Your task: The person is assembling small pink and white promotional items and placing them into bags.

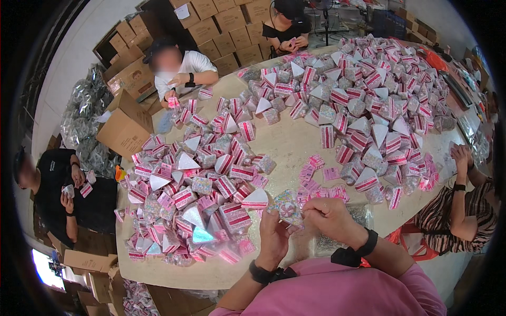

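Observation:
Close to the table's front edge, my left hand (276,234) grips a wedge-shaped toy cake slice (287,206), its speckled, multicoloured top turned up and apparently in clear wrap. My right hand (331,218) is closed, fingers curled, right beside the slice's right edge; whatever it pinches is hidden. Beyond the hands lie scattered pink printed cards (331,174). Next to my right wrist is a stack of clear plastic bags (349,227). A large heap of wrapped pink-and-white cake slices (225,187) spreads to the left of my hands.
Another big heap of wrapped slices (363,95) covers the table's far right. People sit around the table: one in black (68,179) at left, one in white (195,66), one at the far side (287,31), one in stripes (453,216) at right. Cardboard boxes (126,124) stand behind.

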Demonstrator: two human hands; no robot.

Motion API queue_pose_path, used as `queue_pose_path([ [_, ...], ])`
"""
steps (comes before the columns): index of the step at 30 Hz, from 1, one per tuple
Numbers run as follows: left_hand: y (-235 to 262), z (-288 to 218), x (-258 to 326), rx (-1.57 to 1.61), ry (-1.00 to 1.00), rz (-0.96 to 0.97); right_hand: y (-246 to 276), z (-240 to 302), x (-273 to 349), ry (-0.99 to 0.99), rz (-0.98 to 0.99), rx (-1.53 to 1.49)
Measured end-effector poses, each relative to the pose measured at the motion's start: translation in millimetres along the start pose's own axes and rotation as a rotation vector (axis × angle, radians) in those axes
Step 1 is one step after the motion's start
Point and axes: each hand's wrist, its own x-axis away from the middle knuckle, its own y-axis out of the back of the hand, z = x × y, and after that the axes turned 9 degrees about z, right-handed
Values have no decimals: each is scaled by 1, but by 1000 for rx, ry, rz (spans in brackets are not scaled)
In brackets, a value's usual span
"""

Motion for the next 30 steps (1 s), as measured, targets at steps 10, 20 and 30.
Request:
queue_pose_path([
  [10, 24, -27, 6, -184, -41, -36, -6, -5, -3, -34, 21, 64],
  [20, 72, -45, 39, -454, -313, -288, -36, 3, -19, -26, 249, 51],
  [30, 67, -31, 53, -351, -277, -386, -63, 15, -28, 224, 331, 256],
])
